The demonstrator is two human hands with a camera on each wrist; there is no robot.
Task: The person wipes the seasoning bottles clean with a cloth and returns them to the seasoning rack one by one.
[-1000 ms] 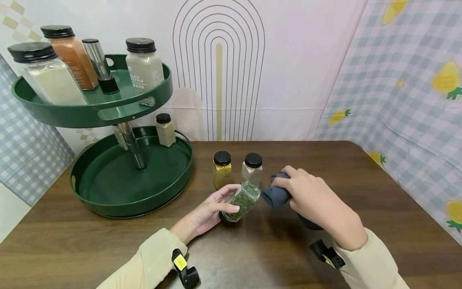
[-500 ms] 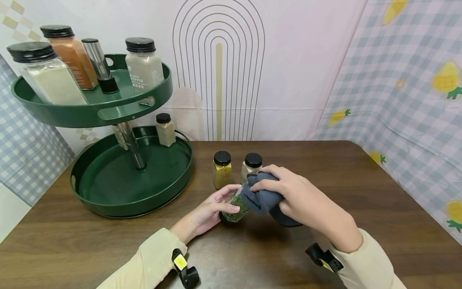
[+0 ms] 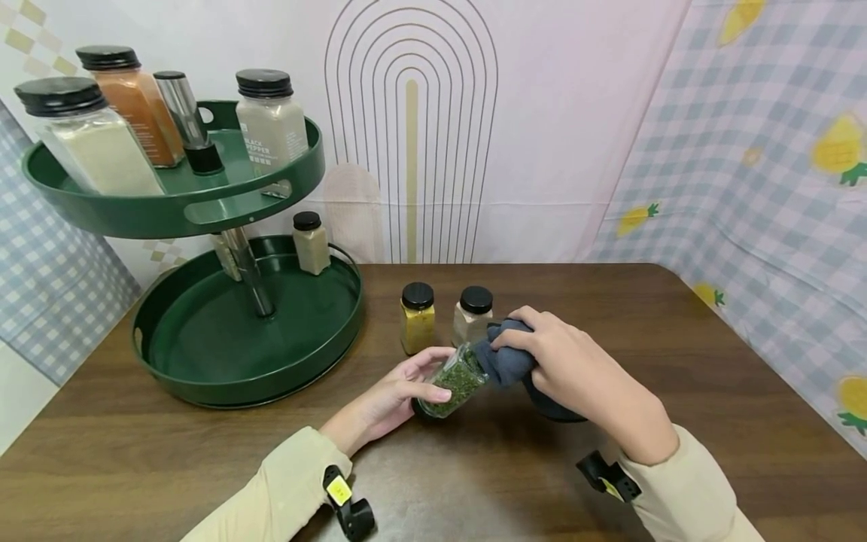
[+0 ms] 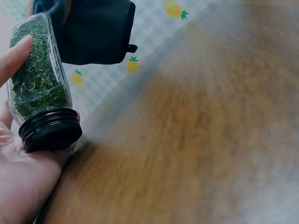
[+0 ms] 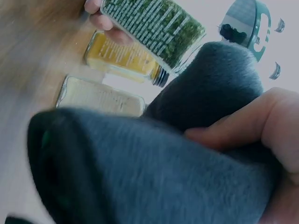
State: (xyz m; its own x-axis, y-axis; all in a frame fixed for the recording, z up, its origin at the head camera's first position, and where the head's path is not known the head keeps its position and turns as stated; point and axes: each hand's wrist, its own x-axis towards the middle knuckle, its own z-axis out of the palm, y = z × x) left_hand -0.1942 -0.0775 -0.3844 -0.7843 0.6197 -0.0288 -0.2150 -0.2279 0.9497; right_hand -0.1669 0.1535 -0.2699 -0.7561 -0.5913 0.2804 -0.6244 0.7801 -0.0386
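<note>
Checked fabric [image 3: 759, 196] and an arch-patterned sheet [image 3: 576, 113] hang behind a brown bench [image 3: 169, 467]. Over it, the left hand's grip [image 3: 393, 395] is curled round a jar of green herbs [image 3: 457, 382], tilted with its black lid [image 4: 51, 129] downward. The right hand's grip [image 3: 569, 361] pinches a bunched grey-blue cloth [image 3: 506, 365] at the jar's raised end. A yellow jar [image 3: 417, 327] and a pale jar [image 3: 470, 324] stand just beyond, near a green two-tier stand [image 3: 271, 350].

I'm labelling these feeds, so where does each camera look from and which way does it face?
Head: worn on the head, looking forward and down at the table; left hand, right hand and sleeves show.
Left wrist: worn there, looking at the herb jar; the left hand shows.
Right wrist: worn there, facing the cloth; right hand and left fingers show.
Wrist views share the herb jar and cloth.
</note>
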